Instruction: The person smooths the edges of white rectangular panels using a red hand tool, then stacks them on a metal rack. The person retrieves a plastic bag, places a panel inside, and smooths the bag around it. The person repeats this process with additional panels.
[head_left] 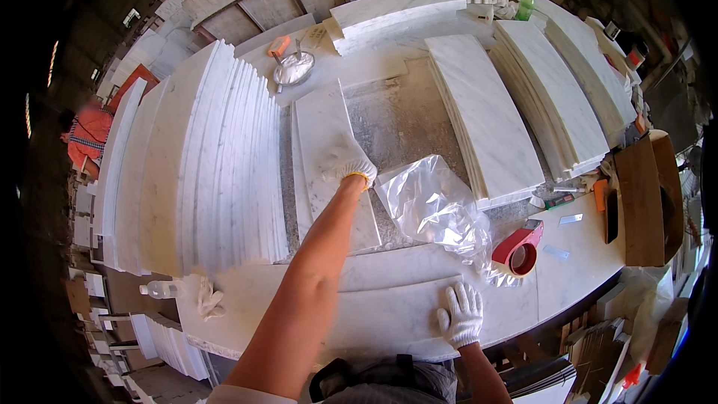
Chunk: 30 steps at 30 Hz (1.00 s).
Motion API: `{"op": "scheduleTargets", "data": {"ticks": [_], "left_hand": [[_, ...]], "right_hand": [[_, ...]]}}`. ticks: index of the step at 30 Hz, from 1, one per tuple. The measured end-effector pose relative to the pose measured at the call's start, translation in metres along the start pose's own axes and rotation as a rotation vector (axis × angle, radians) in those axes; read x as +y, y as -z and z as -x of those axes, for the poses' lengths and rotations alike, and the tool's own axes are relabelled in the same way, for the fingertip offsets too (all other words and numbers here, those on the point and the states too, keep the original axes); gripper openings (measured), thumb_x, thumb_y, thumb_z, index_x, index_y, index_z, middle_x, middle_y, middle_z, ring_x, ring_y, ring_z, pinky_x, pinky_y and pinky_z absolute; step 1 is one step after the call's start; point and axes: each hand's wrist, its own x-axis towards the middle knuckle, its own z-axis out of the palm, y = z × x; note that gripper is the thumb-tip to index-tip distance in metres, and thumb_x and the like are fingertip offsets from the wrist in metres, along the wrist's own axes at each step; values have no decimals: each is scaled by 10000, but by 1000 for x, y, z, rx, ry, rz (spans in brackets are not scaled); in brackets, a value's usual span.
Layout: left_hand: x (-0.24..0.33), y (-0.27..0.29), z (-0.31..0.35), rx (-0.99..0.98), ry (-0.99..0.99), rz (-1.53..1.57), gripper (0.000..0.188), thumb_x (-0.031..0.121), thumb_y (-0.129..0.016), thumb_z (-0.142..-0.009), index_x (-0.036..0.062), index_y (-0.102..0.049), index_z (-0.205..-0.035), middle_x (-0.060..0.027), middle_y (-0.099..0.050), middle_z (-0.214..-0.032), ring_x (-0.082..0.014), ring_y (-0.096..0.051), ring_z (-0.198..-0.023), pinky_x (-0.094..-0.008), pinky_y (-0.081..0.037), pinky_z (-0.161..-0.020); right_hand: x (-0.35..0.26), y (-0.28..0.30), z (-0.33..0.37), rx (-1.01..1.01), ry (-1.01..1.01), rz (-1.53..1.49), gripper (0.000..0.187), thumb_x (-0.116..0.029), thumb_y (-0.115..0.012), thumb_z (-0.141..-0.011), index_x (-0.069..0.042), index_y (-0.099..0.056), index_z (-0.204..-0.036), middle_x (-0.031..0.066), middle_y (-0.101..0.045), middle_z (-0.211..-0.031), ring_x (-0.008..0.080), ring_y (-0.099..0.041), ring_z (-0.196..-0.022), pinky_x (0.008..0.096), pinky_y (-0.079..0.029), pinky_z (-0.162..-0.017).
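My left hand (350, 167), in a white knit glove with a yellow cuff, reaches far forward over a pale marble slab (318, 116) in the middle of the bench. Its fingers are smeared and blend into the white stone. Another slab (396, 305) lies crosswise close to my body. At its right end my right hand (461, 316), also in a white glove, rests with fingers stretched out and nothing in them. Between the hands lies crumpled clear plastic film (426, 198). A red tape dispenser (520, 251) sits just beyond the right hand.
Many marble slabs stand on edge (224, 157) at the left. Flat stacks (486, 112) lie at the right, near a cardboard box (642, 202). A metal bowl of white material (293, 69) is at the back. Spare gloves (209, 299) and a bottle (158, 289) lie front left.
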Motion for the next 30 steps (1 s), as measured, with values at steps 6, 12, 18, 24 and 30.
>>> {"op": "scheduleTargets", "data": {"ticks": [6, 12, 18, 24, 30], "left_hand": [[-75, 22, -11, 289, -287, 278, 926, 149, -668, -765, 96, -163, -1539, -248, -588, -1278, -412, -648, -1069, -490, -529, -862], [-101, 75, 12, 167, -51, 356, 711, 186, -597, -826, 52, -309, -1462, -240, -681, -1117, -421, -667, -1030, -497, -521, -891], [-146, 54, -18, 319, -39, 314, 315, 241, -567, -847, 7, -659, -1037, -268, -680, -1073, -418, -659, -1042, -492, -534, -867], [-217, 44, -26, 282, -150, 449, 317, 253, -615, -843, -37, -687, -950, -242, -693, -875, -347, -688, -830, -435, -521, -705], [-233, 71, 135, 5, -388, 1189, 179, 142, -643, -873, -10, -666, -966, -10, -639, -840, -94, -554, -742, -291, -461, -648]], "right_hand": [[-8, 8, -5, -1, 26, -9, 538, -298, -641, -809, -24, -592, -1268, 226, -521, -1361, 442, -458, -1278, 567, -315, -1096], [-6, 0, 7, 1, 16, -27, 566, -304, -609, -838, -7, -558, -1317, 243, -492, -1402, 444, -421, -1324, 565, -275, -1128], [-11, 5, 6, 27, 28, -7, 550, -335, -617, -852, -57, -567, -1324, 212, -498, -1405, 417, -441, -1305, 554, -298, -1114], [-9, 4, 8, 34, 59, -8, 560, -337, -615, -861, -60, -556, -1344, 216, -481, -1425, 423, -429, -1320, 542, -299, -1119], [-7, 3, 14, 97, 58, 43, 553, -340, -628, -861, -75, -557, -1341, 207, -491, -1416, 408, -449, -1299, 536, -323, -1101]]}}
